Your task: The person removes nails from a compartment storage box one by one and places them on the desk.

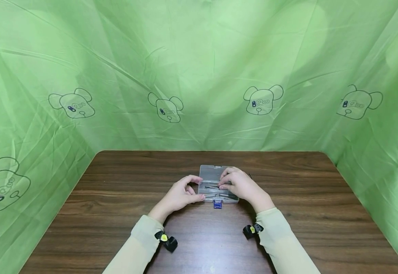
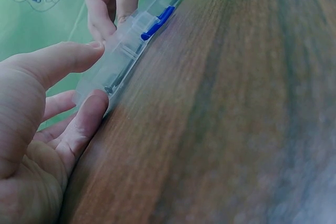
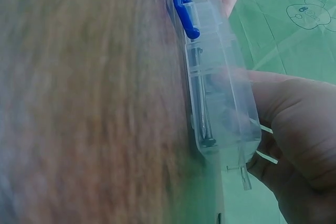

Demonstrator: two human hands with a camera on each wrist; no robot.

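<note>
A clear plastic box [image 1: 211,195] lies with its lid [image 1: 210,173] folded back and its blue latch [image 1: 217,204] toward me. Long metal nails [image 3: 203,98] lie in its compartments. My left hand [image 1: 182,193] grips the left end of the box, thumb on the near corner and index finger farther back. Over the box's right side, the fingertips of my right hand [image 1: 241,185] reach into a rear compartment and pinch the end of a nail [image 1: 211,187]. The right palm hides part of the box and lid.
The box rests on a brown wood-grain table [image 1: 123,182]. A thin dark piece [image 1: 250,176] shows just beyond the right hand. Green cloth [image 1: 199,76] printed with bear heads hangs behind the table and along both sides. Each wrist wears a small black camera [image 1: 169,243].
</note>
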